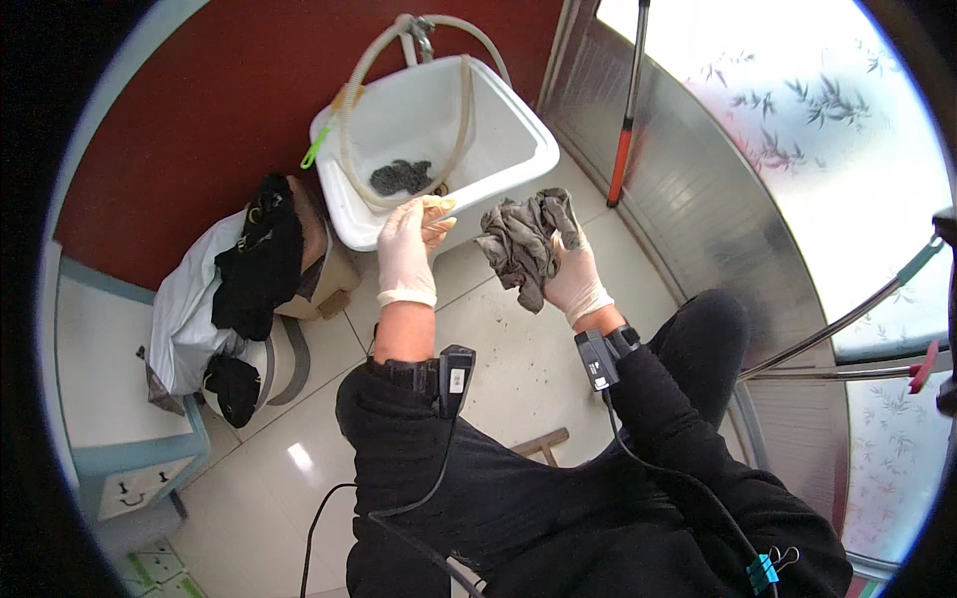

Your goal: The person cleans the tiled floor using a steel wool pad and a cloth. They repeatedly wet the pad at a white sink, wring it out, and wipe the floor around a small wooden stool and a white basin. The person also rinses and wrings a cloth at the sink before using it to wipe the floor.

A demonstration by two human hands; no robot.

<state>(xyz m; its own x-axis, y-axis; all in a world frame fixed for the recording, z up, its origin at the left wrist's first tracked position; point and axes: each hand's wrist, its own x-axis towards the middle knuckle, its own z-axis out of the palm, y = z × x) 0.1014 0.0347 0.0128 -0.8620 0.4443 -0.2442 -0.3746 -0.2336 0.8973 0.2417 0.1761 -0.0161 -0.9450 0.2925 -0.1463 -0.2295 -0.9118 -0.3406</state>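
My left hand (410,241), in a pale latex-like glove, is at the near rim of a white utility sink (516,158). Its fingers are curled and the rim shows between thumb and fingertips; whether it grips the rim is unclear. My right hand (577,282), gloved too, holds a crumpled grey cloth (521,247) above the floor, just outside the sink's near right side. A dark, speckled wad (401,177), perhaps wet fabric, lies on the sink bottom. A beige corrugated hose (346,134) loops from the tap (423,37) down into the basin.
A green-handled brush (315,148) hangs at the sink's left rim. Left of it are a cardboard box (329,280), black garments (258,269) and a white bag (187,299). A red-ended pole (620,164) leans at the right partition. Dark crumbs dot the tiled floor (497,374).
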